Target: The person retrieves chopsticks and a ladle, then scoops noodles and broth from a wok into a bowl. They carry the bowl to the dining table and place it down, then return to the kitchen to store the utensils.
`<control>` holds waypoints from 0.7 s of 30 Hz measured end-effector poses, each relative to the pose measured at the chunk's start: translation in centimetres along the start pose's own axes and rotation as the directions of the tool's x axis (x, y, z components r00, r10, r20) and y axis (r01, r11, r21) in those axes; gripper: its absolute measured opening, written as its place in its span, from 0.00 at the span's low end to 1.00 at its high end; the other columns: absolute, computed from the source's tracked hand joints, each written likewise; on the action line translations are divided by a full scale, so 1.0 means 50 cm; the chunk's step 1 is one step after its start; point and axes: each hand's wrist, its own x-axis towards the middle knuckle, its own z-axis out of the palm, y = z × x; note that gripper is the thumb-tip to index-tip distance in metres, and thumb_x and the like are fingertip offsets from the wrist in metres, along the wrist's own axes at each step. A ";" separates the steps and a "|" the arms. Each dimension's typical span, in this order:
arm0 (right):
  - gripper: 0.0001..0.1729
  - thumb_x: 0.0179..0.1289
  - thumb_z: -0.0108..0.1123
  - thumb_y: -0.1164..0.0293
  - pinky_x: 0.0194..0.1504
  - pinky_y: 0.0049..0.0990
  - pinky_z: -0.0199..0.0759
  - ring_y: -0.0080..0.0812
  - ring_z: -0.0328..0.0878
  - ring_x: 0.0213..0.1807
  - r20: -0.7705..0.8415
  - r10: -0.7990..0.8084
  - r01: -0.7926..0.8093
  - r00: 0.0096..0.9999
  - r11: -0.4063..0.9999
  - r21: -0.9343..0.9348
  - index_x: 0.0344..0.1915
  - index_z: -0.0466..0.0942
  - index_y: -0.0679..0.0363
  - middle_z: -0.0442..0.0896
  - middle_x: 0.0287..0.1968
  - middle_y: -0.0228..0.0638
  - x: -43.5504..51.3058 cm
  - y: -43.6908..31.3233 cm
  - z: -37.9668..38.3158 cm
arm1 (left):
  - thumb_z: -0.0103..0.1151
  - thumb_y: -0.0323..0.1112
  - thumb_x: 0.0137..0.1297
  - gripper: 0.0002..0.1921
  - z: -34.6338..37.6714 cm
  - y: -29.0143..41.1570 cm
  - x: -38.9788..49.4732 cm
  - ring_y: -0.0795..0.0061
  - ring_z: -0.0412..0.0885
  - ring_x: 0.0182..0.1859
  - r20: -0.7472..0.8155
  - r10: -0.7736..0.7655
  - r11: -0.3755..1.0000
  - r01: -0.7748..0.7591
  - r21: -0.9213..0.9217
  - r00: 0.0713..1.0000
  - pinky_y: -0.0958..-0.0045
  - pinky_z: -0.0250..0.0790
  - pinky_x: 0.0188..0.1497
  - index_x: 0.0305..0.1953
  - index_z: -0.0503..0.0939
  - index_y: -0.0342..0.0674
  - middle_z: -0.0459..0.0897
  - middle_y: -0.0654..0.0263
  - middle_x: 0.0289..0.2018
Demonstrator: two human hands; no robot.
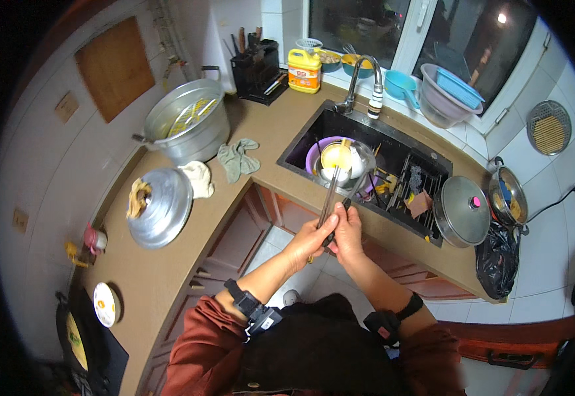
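Observation:
Both my hands meet in front of the counter's edge, just below the black sink (297, 153). My left hand (312, 240) is closed around long, thin utensils (328, 198), perhaps chopsticks, that point up toward the sink. Against it, my right hand (349, 232) grips a black handle (330, 238); what this handle belongs to is not clear. Beyond the hands, a purple basin (312, 157) in the sink holds a yellowish bowl or ladle (336, 155) and other dishes. A chrome faucet (354, 81) arches over the sink's back edge.
A large aluminum pot (198, 141), a metal lid (161, 222) and cloths (238, 157) lie to the left. A lidded pan (461, 210) overlaps the sink's right end, beside a black plastic bag (498, 262). A bowl (106, 303) and a wok (64, 331) are at lower left.

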 end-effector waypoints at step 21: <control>0.32 0.57 0.47 0.57 0.60 0.37 0.50 0.52 0.56 0.60 -0.091 -0.243 0.081 0.966 0.616 -0.784 0.53 0.62 0.73 0.62 0.56 0.59 0.798 -0.049 0.146 | 0.50 0.36 0.61 0.15 -0.192 0.084 0.274 0.85 0.59 0.12 0.047 -0.331 0.867 0.323 -0.379 0.943 0.86 0.43 0.10 0.46 0.66 0.37 0.72 0.63 0.22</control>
